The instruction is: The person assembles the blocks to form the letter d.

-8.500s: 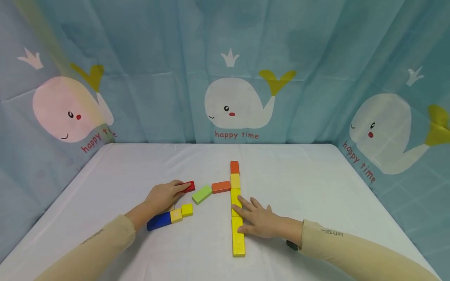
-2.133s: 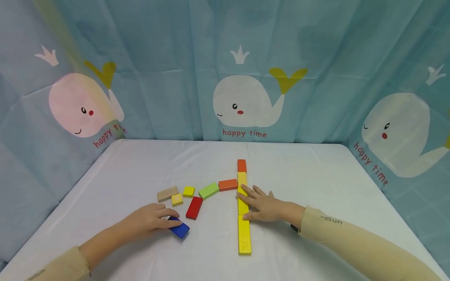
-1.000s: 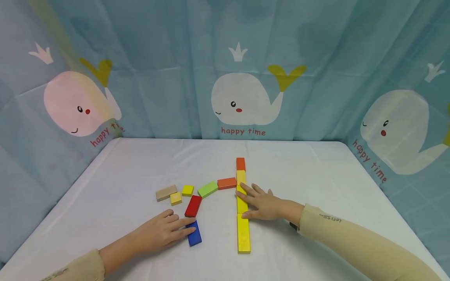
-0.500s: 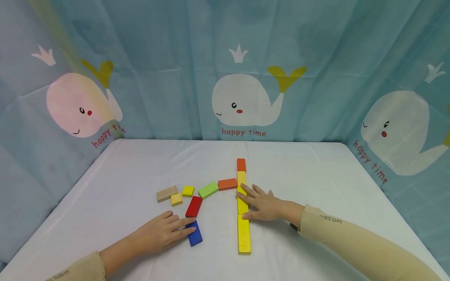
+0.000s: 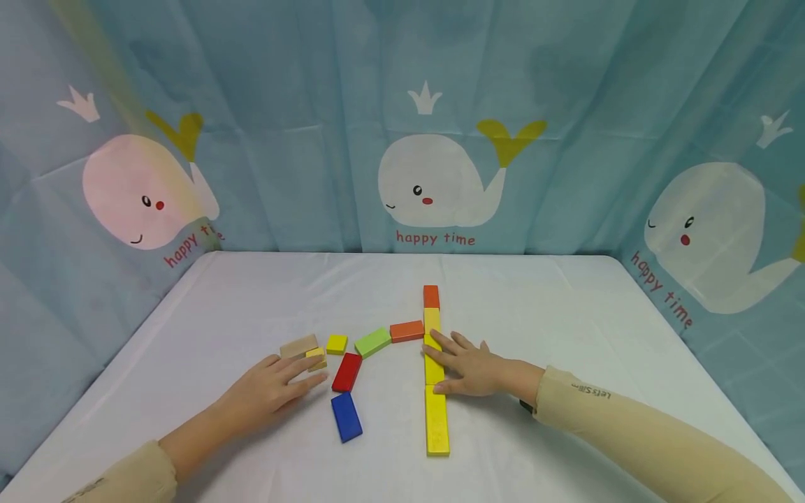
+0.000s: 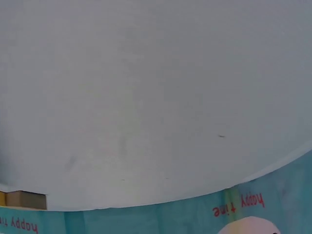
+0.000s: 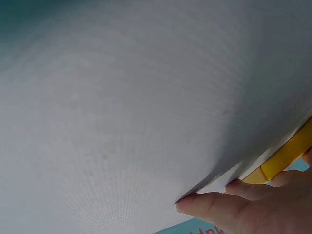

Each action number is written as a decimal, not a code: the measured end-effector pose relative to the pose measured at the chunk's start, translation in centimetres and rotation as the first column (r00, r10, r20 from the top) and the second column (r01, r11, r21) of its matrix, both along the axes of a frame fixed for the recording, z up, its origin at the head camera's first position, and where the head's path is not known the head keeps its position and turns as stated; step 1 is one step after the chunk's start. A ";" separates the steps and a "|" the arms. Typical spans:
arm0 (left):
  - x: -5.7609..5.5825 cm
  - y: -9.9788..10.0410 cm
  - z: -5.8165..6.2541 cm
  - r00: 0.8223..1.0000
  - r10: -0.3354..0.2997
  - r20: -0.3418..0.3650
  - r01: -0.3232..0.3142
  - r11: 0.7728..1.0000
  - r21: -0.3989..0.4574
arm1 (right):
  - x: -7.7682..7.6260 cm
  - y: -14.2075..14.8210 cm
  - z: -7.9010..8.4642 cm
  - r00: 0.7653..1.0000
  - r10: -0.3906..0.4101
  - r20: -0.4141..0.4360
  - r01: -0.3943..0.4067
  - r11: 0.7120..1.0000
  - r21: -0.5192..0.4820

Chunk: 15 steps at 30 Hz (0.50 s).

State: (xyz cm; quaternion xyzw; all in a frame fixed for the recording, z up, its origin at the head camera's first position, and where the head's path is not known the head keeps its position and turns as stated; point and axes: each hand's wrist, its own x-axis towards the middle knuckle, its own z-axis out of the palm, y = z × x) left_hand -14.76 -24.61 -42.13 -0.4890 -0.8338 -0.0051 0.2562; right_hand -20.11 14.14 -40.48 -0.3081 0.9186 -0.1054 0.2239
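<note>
Drag that pale yellow block [image 5: 314, 352] with your straight left fingers [image 5: 302, 367] and the tan block [image 5: 298, 346] alongside may shift; right fingers [image 5: 450, 360] spread.

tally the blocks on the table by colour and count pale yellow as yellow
Yellow blocks: 5
Orange blocks: 2
Green block: 1
Red block: 1
Blue block: 1
Tan block: 1
Total: 11, excluding a dark object mostly hidden by a sleeve.

Blue block [image 5: 347, 417] smooth; tan block [image 5: 298, 345] matt wood; white cloth [image 5: 534, 307] matt.
</note>
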 end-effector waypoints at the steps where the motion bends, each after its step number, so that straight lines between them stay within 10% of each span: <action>1: -0.4 -0.4 0.0 1.000 0.021 -0.004 -0.021 1.000 0.020 | 0.0 0.0 0.0 1.000 -0.001 0.002 0.001 1.000 0.000; 6: -1.7 -2.0 -0.2 0.979 0.195 0.056 -0.196 0.980 0.023 | 0.1 0.1 0.1 1.000 -0.007 0.005 0.007 1.000 0.003; 15: -2.6 -2.1 -0.1 0.855 0.434 0.283 -0.407 0.901 -0.150 | 0.1 -0.1 0.1 1.000 -0.004 -0.002 0.004 1.000 0.011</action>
